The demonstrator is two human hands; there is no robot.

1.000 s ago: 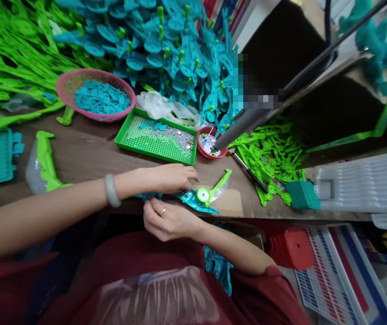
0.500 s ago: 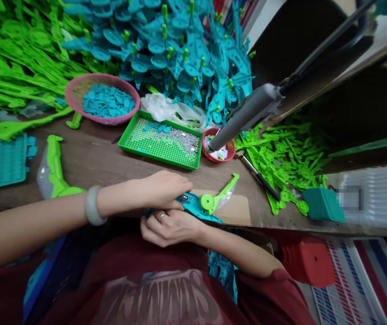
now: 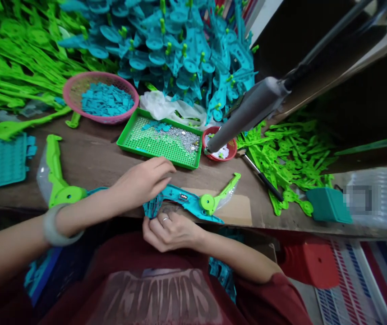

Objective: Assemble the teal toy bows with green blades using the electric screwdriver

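A long teal plastic part (image 3: 180,197) lies across the table's front edge, with small metal pieces in a slot. Lime-green arms with clear plastic are attached at its right end (image 3: 207,204) and left end (image 3: 68,197). My left hand (image 3: 146,179), a bracelet on its wrist, is over the part's middle, thumb and fingers apart, nothing visible between them. Below it, my right hand (image 3: 173,231), wearing a ring, has its fingers curled against the lower tip of the part's ribbed middle section. Its fingertips are partly hidden.
Behind my hands are a green tray (image 3: 159,137) of small metal pieces, a pink basket (image 3: 68,92) of teal pieces and a red basket (image 3: 236,146). A grey pole (image 3: 247,115) slants above. A black-handled tool (image 3: 264,180) lies right, near green parts (image 3: 291,153).
My left hand has lifted and moved left, uncovering the metal pieces and the teal part's middle. My right hand has stayed nearly in place.
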